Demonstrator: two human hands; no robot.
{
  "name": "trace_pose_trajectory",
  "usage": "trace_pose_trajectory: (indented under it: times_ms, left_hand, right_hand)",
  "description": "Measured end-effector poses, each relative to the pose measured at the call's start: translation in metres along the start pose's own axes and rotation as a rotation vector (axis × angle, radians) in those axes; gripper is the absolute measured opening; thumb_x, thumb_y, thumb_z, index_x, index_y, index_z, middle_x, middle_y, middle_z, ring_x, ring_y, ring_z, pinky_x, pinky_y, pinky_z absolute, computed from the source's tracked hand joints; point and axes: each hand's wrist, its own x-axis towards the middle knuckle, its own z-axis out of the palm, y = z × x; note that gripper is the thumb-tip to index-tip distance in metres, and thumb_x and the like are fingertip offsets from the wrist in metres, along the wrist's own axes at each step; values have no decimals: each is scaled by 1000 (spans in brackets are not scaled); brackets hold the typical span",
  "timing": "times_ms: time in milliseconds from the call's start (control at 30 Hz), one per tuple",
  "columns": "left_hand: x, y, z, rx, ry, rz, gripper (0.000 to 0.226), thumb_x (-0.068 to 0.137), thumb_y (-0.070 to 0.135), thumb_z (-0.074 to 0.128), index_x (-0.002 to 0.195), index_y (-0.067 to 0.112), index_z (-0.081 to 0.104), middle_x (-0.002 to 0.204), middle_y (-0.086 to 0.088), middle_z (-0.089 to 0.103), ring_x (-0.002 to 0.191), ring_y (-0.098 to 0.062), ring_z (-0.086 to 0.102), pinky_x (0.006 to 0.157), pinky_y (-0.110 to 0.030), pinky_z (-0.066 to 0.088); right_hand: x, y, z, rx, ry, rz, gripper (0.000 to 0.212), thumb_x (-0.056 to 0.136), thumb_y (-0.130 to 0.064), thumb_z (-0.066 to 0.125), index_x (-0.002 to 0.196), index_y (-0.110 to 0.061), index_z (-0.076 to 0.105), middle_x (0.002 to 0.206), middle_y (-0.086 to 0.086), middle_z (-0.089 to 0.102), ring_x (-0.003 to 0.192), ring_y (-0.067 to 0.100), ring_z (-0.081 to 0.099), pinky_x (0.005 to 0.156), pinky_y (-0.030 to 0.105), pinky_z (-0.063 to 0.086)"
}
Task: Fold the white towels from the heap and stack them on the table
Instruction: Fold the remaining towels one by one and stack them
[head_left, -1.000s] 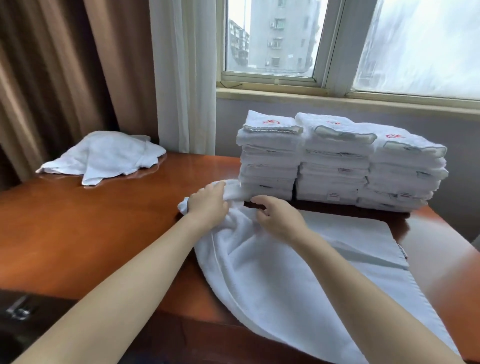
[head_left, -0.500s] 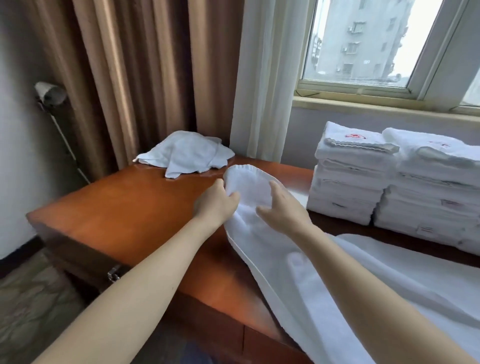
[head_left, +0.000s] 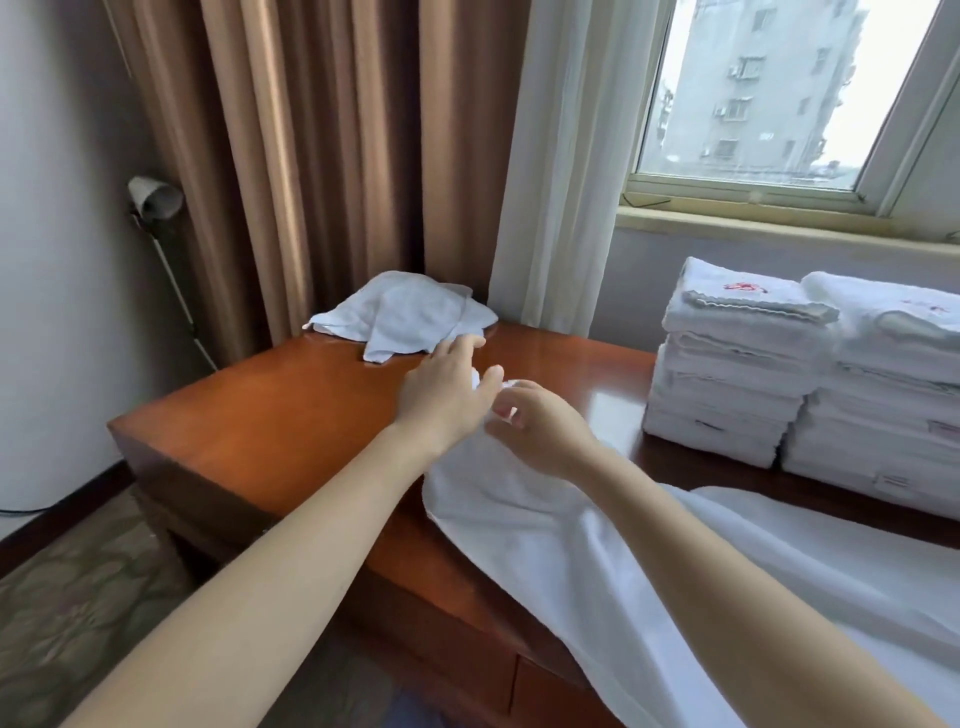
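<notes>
Right hand (head_left: 540, 431) has its fingers curled, pinching a corner of the towel (head_left: 597, 545) that's spread over the table (head_left: 291, 415), while the left hand (head_left: 447, 400) sits flat-fingered beside it, probably about to take the edge for folding.

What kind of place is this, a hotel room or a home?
Likely a hotel room: stacks of identical folded white towels with red embroidered marks, heavy brown curtains by the window, and a polished wooden table.

Both bare forearms reach forward side by side, the left hand (head_left: 447, 400) with fingers stretched out, the right hand (head_left: 540, 431) curled, pinching the towel (head_left: 519, 519).
</notes>
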Motion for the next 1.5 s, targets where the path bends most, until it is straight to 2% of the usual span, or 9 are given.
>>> trace_pose_trajectory:
  times_ms: [133,233,367,667,833,1000,1267,1400,1500]
  left_hand:
    - [14,5,-12,-117,-182,-46,33,97,38,49,128,28,58,129,6,62,115,-15,58,89,-30,45]
    - [16,6,-12,32,-344,-33,34,94,35,54,127,31,59,128,8,62,114,-14,58,89,-30,46]
    - [8,8,12,174,-494,81,43,95,30,55,138,31,52,141,8,54,127,-16,52,93,-29,43]
    - [13,12,54,382,-599,202,55,95,18,51,147,34,41,146,7,49,130,-20,49,91,-31,45]
    - [18,24,49,463,-858,162,74,82,29,69,148,37,38,142,6,46,122,-25,53,91,-37,51]
    - [21,31,36,576,-743,179,22,84,14,58,103,23,65,94,3,64,82,-20,60,61,-26,44]
    - [60,35,2,458,241,315,24,83,-3,57,92,17,66,102,-4,55,94,-26,51,59,-34,29]
    - [55,34,-4,662,254,319,27,82,0,58,97,21,68,108,-2,55,103,-25,47,73,-32,35]
    - [35,33,-5,952,-165,196,19,86,21,63,104,27,68,110,2,58,113,-24,47,89,-32,33]
  right_hand:
    - [-11,-5,-1,256,-207,-167,28,91,4,54,102,-11,74,105,-11,70,97,-2,61,90,19,46]
    - [-16,5,-11,438,-29,-43,46,78,17,39,85,-8,77,81,-9,74,85,8,71,87,30,57]
    - [-23,39,-27,405,238,191,41,75,8,42,66,-24,66,71,-4,71,76,19,70,81,44,58]
    - [-53,77,-16,-41,-157,434,42,82,-34,60,123,-33,57,103,-17,56,101,13,58,83,33,47]
    - [-52,77,-16,34,-198,431,16,66,-24,61,67,-11,52,62,0,43,62,20,39,57,34,30]
    - [-48,74,-26,-71,217,399,18,81,-13,50,88,-21,65,80,-9,60,82,20,57,56,31,36]
    - [-31,67,-60,-77,721,232,16,83,-7,56,85,-21,48,82,-6,58,77,23,50,60,33,29]
    - [-32,65,-58,-37,516,254,18,79,-10,56,79,-26,49,67,-12,52,63,14,46,50,27,27]
    - [-37,64,-54,103,92,253,15,72,-13,67,76,-26,62,64,-13,54,57,7,50,48,22,36]
